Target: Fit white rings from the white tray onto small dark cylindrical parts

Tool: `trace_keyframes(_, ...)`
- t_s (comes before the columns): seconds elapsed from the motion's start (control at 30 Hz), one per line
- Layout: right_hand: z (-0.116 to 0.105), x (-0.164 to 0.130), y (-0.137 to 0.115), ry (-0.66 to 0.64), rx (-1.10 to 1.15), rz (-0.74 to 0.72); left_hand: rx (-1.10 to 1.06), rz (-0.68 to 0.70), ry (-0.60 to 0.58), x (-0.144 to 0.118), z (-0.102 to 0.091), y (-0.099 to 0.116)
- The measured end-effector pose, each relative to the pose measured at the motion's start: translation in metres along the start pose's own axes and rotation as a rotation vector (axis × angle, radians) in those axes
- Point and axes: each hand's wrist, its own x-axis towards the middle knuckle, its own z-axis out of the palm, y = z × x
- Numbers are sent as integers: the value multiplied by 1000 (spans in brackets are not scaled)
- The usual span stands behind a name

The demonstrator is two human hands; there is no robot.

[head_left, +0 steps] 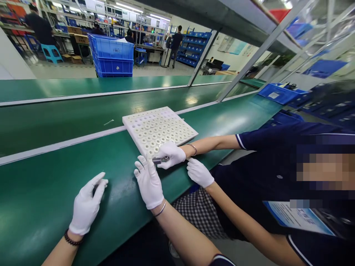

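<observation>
My right hand (149, 183): it lay gloved in white on the green bench (41, 199), fingers spread, gripping nothing; its fingertips nearly reached the small metal cylinder (157, 160).
Small metal cylinder: a short, dark, shiny part, pinched by the co-worker's far hand (170, 154) just beyond my right fingertips, at the near edge of the white tray (166, 122).
My left hand (87, 205): also gloved, it rested on the bench well to the left, fingers loosely curved together and empty; whether something small sat beneath the fingertips, I cannot tell.
Co-worker's near hand (199, 172): gloved, it rested on the bench edge to the right of mine, holding nothing that I could see.
White tray: a flat square block full of round holes, many holding pale rings, lying at an angle on the bench just beyond the hands.
Step in hand: I judged this to be a handing-over or showing of the cylinder beside the tray, with my own hands not yet on the part.
Next move calls for: bringing my right thumb and forefinger together on the cylinder without knocking the tray.
Far side: blue crates (112, 55) stood across the floor beyond the conveyor belt (55, 118).
</observation>
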Motion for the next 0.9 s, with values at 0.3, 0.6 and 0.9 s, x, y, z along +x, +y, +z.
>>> trace_keyframes(0.3, 12, -3, 18, -242, -339, 22, -78, -25, -31, 1, 0, 2)
trace_keyframes(0.6, 38, 48, 32, -1055, -905, 886, -272, 132, -181, 7, -16, 20)
trace_keyframes(0.9, 22, 63, 50, -798, -875, 688, -352, -146, -29, 8, -7, 16)
